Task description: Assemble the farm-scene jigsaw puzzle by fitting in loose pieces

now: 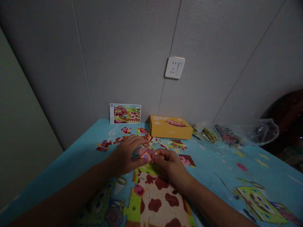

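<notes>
My left hand (126,154) lies over the far end of a partly built jigsaw puzzle (156,198) with a cow picture, its fingers curled onto a pink and red puzzle piece (145,154). My right hand (169,164) meets it from the right, its fingertips pinched on the same piece. Both hands rest on the blue cartoon-printed tablecloth (71,164). Loose puzzle pieces (111,142) lie scattered just beyond my hands.
A yellow puzzle box (169,127) sits near the wall. A picture card (125,113) leans against the wall to its left. Clear plastic bags with more pieces (227,132) lie at the right. A wall socket (174,67) is above.
</notes>
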The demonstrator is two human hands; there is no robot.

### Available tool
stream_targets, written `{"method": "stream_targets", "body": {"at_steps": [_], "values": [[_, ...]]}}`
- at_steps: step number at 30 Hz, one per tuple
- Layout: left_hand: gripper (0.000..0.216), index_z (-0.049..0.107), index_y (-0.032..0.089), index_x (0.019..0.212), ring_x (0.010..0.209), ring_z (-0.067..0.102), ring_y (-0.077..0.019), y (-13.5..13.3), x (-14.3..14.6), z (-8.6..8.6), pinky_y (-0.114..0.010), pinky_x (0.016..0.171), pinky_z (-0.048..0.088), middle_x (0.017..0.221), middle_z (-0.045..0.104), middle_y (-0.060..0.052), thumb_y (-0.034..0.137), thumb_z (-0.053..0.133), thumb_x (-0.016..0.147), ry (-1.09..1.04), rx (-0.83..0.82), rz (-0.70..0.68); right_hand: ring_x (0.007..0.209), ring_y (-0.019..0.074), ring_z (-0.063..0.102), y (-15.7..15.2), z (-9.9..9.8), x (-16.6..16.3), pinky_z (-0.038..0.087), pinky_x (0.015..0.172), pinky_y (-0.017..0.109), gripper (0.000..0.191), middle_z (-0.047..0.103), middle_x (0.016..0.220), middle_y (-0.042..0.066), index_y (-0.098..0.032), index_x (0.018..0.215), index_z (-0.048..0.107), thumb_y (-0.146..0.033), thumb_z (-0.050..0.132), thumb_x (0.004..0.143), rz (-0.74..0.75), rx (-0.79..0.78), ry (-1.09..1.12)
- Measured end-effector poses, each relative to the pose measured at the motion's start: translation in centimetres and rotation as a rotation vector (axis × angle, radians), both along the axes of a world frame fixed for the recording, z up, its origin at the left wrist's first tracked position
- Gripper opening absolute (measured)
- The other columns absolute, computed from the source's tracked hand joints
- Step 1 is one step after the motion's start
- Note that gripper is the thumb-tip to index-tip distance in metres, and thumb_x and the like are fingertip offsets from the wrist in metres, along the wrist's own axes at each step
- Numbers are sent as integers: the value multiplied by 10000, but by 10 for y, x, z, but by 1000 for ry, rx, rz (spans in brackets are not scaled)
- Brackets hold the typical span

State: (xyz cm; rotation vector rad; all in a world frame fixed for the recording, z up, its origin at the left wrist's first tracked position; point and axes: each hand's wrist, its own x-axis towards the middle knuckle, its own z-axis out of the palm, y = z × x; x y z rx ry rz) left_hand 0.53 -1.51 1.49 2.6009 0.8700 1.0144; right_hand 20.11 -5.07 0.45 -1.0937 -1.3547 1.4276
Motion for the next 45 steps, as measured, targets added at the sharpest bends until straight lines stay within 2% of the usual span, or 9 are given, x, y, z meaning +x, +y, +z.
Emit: {"method": "stream_targets", "body": {"at_steps": [4, 9, 13, 18, 22, 29, 32, 38, 45], "values": [[356, 516, 202, 1191, 1017, 586, -196, 3, 2, -6, -366, 939, 438, 1106, 638, -74, 273, 535, 842, -146, -224, 61, 416, 39, 219, -1, 0, 0, 135, 405, 215, 363, 336, 463, -82, -154, 621, 525, -473, 667, 720, -12, 52, -133], [225, 602, 165, 932, 756, 627, -149, 13, -2, -7, -269, 690, 505, 868, 674, -43, 309, 450, 850, -406, -461, 137, 412, 47, 273, -5, 2, -1, 182, 403, 214, 334, 415, 461, -49, -140, 612, 586, -444, 647, 734, 98, 55, -312], [276, 655, 168, 922, 574, 564, -111, 18, -14, -5, -241, 584, 461, 723, 640, -8, 304, 426, 848, -162, -489, 90, 419, 45, 246, -2, 0, 1, 171, 409, 216, 327, 390, 464, -59, -136, 656, 615, -449, 636, 749, 49, 79, -292], [345, 607, 192, 1114, 772, 604, -153, 18, -19, -3, -262, 751, 447, 782, 667, 7, 328, 549, 803, 97, -358, 76, 431, 49, 266, -1, 1, 2, 176, 413, 220, 288, 415, 477, -43, -132, 655, 630, -399, 637, 764, 55, 103, -310], [300, 629, 177, 1059, 805, 588, -161, 20, -23, -2, -268, 757, 431, 845, 660, -22, 337, 500, 839, 142, -264, 170, 432, 49, 270, -1, 0, 2, 183, 414, 217, 280, 416, 479, -42, -134, 652, 620, -387, 629, 771, 70, 108, -308], [190, 673, 207, 903, 838, 594, -162, 21, -25, -7, -296, 832, 424, 868, 670, -21, 242, 501, 832, 216, -156, 26, 426, 48, 274, -2, 0, 3, 187, 399, 203, 295, 414, 473, -44, -134, 664, 632, -410, 624, 767, 82, 99, -349], [289, 692, 202, 853, 866, 587, -170, 28, -26, -9, -300, 836, 434, 874, 661, -39, 178, 403, 860, 172, -95, 134, 416, 43, 269, -2, 1, 2, 183, 393, 200, 289, 416, 466, -43, -136, 650, 622, -401, 622, 767, 94, 93, -320], [311, 675, 192, 950, 932, 574, -184, 35, -28, -12, -324, 889, 429, 957, 649, -57, 245, 372, 904, 161, -100, 267, 419, 44, 279, -2, 1, 2, 187, 401, 203, 275, 421, 471, -44, -136, 658, 616, -388, 616, 768, 102, 87, -325], [332, 626, 195, 1071, 968, 544, -223, 22, -26, -7, -352, 871, 428, 1028, 571, -74, 357, 601, 782, 321, -115, 199, 423, 48, 276, -2, 1, 1, 191, 407, 208, 273, 420, 469, -48, -142, 649, 602, -391, 625, 760, 115, 76, -326]]}}
